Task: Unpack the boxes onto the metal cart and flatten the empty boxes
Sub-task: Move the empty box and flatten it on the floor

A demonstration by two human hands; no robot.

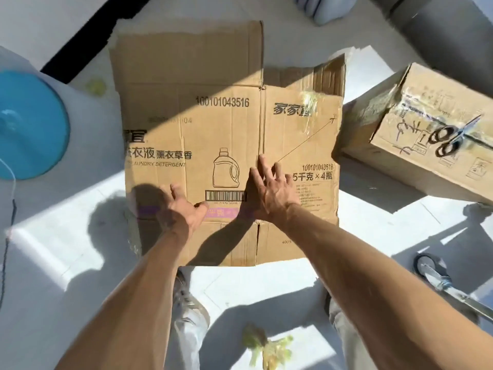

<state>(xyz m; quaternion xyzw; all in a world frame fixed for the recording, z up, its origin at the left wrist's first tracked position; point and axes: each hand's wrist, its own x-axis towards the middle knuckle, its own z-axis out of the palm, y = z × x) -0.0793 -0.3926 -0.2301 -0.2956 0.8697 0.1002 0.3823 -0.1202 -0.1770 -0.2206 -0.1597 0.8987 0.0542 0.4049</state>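
Both hands (pixel 226 201) seemingly atop flattened box (pixel 221 124)

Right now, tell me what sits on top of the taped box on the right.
A pair of scissors lies on the taped box, on its top face beside handwriting. The box is closed, so its contents cannot be seen.

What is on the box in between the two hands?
In the head view, between the left hand and right hand, the flattened box shows a printed barcode and above it a bottle drawing.
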